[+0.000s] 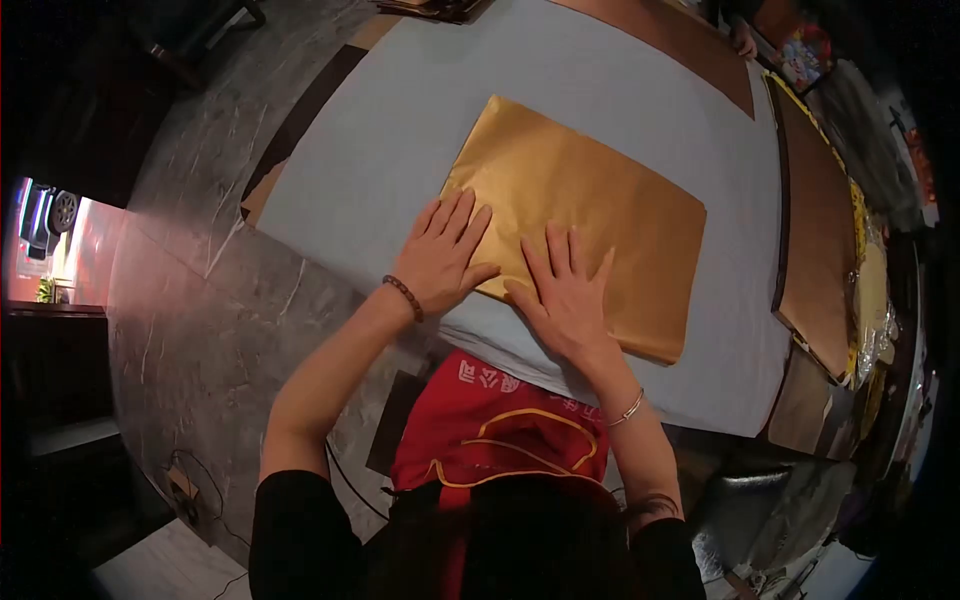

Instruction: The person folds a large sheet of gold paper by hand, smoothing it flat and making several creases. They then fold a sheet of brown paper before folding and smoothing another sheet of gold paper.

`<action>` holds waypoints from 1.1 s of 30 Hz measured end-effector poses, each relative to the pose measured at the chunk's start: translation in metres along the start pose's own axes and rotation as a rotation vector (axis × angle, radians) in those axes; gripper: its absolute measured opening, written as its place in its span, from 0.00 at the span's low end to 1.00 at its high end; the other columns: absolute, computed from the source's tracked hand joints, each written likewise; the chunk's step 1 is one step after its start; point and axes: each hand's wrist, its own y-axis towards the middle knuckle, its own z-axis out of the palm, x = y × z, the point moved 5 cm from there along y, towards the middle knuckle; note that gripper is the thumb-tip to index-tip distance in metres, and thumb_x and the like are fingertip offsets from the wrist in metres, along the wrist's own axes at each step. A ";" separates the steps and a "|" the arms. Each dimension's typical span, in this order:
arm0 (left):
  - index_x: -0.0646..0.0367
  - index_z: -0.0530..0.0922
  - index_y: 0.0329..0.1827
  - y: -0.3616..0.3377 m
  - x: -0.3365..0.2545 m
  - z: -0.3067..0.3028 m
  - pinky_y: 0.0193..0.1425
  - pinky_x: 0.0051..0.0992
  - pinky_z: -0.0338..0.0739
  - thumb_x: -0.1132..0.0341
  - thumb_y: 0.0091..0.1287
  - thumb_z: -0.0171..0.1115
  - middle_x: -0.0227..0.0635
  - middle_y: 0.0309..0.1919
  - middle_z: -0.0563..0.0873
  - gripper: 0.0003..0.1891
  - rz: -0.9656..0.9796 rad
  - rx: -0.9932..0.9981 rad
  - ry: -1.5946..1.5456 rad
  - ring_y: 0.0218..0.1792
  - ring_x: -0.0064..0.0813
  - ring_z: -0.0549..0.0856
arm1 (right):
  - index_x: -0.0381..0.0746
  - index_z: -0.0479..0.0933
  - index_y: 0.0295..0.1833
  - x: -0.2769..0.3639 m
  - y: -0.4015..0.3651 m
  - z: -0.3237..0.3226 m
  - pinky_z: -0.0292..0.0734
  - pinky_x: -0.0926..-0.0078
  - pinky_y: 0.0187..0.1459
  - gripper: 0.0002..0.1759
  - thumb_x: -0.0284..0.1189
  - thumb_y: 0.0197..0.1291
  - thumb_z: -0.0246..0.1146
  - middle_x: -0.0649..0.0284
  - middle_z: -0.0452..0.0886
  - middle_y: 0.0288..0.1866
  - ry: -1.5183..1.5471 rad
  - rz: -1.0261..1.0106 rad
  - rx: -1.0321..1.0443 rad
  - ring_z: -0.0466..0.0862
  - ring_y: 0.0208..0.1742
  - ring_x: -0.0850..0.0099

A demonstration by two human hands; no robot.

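Observation:
A flat, rectangular gold-coloured sheet or packet (pixel 590 200) lies at a slant on a table covered with pale grey-blue cloth (pixel 370 150). My left hand (pixel 445 250), with a beaded bracelet at the wrist, rests on its left edge, fingers spread and pointing away from me. Flat on the near middle part of the gold piece is my right hand (pixel 568 295), its fingers also spread, with a thin bangle on that wrist. Neither hand grips anything. The palms hide parts of the near edge.
Brown boards lie at the table's far edge (pixel 680 45) and right side (pixel 815 230), the latter beside yellow trim and clear plastic. Another person's hand (pixel 745 42) shows at the far right corner. A red apron (pixel 500 420) hangs against the near edge.

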 end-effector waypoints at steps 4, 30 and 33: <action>0.59 0.63 0.72 -0.002 0.001 0.003 0.76 0.52 0.44 0.45 0.73 0.44 0.47 0.73 0.62 0.33 -0.009 0.034 0.129 0.75 0.42 0.58 | 0.38 0.59 0.74 0.043 0.009 0.010 0.38 0.34 0.71 0.41 0.57 0.66 0.49 0.51 0.56 0.77 0.158 -0.086 -0.011 0.54 0.78 0.53; 0.60 0.60 0.74 0.001 -0.001 0.003 0.76 0.51 0.44 0.47 0.70 0.51 0.46 0.74 0.60 0.35 -0.044 0.072 0.077 0.76 0.40 0.56 | 0.37 0.56 0.76 -0.087 -0.140 -0.037 0.35 0.40 0.74 0.42 0.57 0.68 0.48 0.56 0.52 0.80 -0.137 0.300 0.121 0.51 0.80 0.57; 0.60 0.60 0.74 0.000 0.001 0.006 0.76 0.51 0.43 0.48 0.70 0.50 0.47 0.75 0.60 0.34 -0.044 0.070 0.100 0.76 0.41 0.57 | 0.34 0.52 0.76 -0.107 -0.169 -0.037 0.30 0.38 0.74 0.43 0.57 0.69 0.46 0.52 0.51 0.80 -0.182 0.417 0.115 0.48 0.80 0.56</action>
